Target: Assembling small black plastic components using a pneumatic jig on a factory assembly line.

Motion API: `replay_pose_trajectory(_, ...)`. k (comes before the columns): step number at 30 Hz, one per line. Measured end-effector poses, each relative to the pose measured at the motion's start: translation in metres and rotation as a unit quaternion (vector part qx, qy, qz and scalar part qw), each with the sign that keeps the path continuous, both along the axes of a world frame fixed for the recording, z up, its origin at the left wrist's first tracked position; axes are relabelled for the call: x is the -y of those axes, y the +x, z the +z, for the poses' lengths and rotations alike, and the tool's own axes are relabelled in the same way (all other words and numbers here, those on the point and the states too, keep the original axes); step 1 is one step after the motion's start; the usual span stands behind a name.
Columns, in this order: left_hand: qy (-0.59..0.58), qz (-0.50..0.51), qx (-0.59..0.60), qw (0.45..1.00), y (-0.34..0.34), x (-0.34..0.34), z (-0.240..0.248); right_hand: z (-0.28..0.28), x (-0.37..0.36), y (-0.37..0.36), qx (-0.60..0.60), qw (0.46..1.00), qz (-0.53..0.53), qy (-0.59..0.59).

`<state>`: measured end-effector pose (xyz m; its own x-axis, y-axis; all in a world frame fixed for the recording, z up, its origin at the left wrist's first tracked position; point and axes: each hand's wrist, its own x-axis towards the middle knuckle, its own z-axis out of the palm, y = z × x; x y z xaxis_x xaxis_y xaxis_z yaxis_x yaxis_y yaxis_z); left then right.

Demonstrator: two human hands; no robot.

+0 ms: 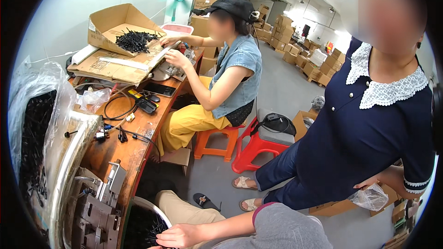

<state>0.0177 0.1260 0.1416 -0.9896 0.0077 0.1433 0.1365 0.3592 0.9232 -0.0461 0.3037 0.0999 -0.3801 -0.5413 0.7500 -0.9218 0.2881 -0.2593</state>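
Observation:
My right hand (176, 235) comes in at the lower edge, from a grey short sleeve (286, 223) with a dark red hem. Its fingers are bent and close together at the rim of a white bucket (159, 210). Inside the bucket lie many thin black plastic pieces (152, 230), some right beside my fingertips. Whatever is between the fingers is hidden. My left hand does not show. Left of the bucket, on the wooden bench (134, 157), stands a metal fixture (99, 207) with a small cylinder and clamp plates.
A clear bag of black pieces (34, 143) bulges at the left. Cables and a yellow-black tool (145, 103) lie on the bench. A seated co-worker (235, 69) handles parts beside an open carton (115, 27). Another person (364, 124) stands at the right, near a red stool (258, 145).

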Motion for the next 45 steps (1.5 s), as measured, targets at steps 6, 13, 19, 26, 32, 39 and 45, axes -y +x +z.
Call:
replay_pose_trajectory(6,-0.008,-0.024,-0.007,1.0,0.0,-0.002,0.007,-0.003,-0.001,0.002,0.006,1.0,-0.001,0.0)
replay_pose_trajectory(13,-0.011,-0.033,-0.015,0.999,-0.001,-0.003,0.006,-0.005,-0.002,0.003,-0.003,1.0,-0.01,-0.005)
replay_pose_trajectory(19,-0.027,-0.041,-0.043,0.998,-0.001,-0.005,0.005,-0.009,-0.004,0.006,0.002,1.0,-0.001,0.025)
replay_pose_trajectory(26,0.045,0.009,0.004,0.999,-0.002,-0.006,-0.014,-0.004,-0.024,0.011,0.04,0.997,-0.064,0.024)
replay_pose_trajectory(32,0.073,-0.057,-0.009,0.996,-0.015,-0.021,-0.018,0.002,-0.153,0.041,0.481,0.817,-0.301,-0.098)
replay_pose_trajectory(39,0.046,-0.164,-0.04,0.985,-0.025,-0.059,-0.007,0.015,-0.103,0.059,0.514,0.836,-0.172,-0.08)
replay_pose_trajectory(45,0.008,-0.204,-0.089,0.975,-0.021,-0.061,-0.013,0.008,-0.07,0.064,0.364,0.925,-0.098,-0.038)
